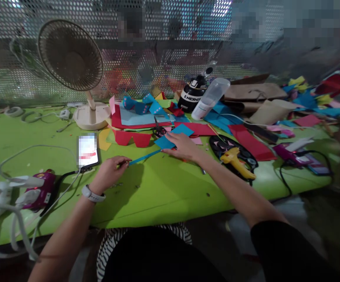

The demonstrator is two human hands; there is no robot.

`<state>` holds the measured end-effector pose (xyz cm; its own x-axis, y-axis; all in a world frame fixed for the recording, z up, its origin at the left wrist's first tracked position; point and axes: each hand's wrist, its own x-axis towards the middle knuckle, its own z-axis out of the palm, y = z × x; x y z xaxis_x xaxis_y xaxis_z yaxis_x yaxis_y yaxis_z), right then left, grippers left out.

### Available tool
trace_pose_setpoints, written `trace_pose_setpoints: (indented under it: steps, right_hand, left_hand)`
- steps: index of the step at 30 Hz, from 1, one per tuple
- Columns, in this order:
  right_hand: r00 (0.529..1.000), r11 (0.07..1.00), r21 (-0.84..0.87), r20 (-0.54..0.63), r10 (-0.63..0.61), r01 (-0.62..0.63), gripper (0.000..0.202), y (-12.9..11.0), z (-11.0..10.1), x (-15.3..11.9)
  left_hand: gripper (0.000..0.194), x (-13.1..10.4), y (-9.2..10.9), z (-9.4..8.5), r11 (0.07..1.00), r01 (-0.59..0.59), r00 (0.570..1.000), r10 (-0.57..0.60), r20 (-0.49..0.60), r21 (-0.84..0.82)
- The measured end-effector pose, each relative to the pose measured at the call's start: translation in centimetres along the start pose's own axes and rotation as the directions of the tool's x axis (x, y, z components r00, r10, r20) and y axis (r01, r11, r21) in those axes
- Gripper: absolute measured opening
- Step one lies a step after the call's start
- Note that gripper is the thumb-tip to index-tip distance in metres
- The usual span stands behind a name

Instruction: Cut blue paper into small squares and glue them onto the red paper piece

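Observation:
My left hand (113, 169), with a white watch at the wrist, pinches the left end of a thin blue paper strip (145, 157). The strip runs up and right over the green table (161, 192) to my right hand (181, 148), whose fingers are closed at its other end. Blue paper (184, 130) lies under and beyond the right hand's fingers. Just behind that hand are black scissors (159, 129). Red zigzag-cut paper (133, 138) sits between and beyond the hands.
A fan (92, 117) and a phone (88, 150) stand and lie at left, near a purple power strip (42, 190) with cables. At right are a yellow glue gun (236, 161) on a black tray, red paper (252, 143) and a black bottle (191, 96).

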<state>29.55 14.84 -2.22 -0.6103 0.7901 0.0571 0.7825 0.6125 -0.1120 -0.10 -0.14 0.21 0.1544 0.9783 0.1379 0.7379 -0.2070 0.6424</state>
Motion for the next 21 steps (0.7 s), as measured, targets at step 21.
trace_pose_setpoints:
  steps: [21]
  right_hand:
    - [0.97,0.967,-0.073,-0.036,0.24,-0.242,0.038,-0.7,-1.9,-2.1]
  left_hand:
    - [0.028,-0.4,-0.2,-1.2,0.99,0.13,0.964,-0.141,0.224,0.06]
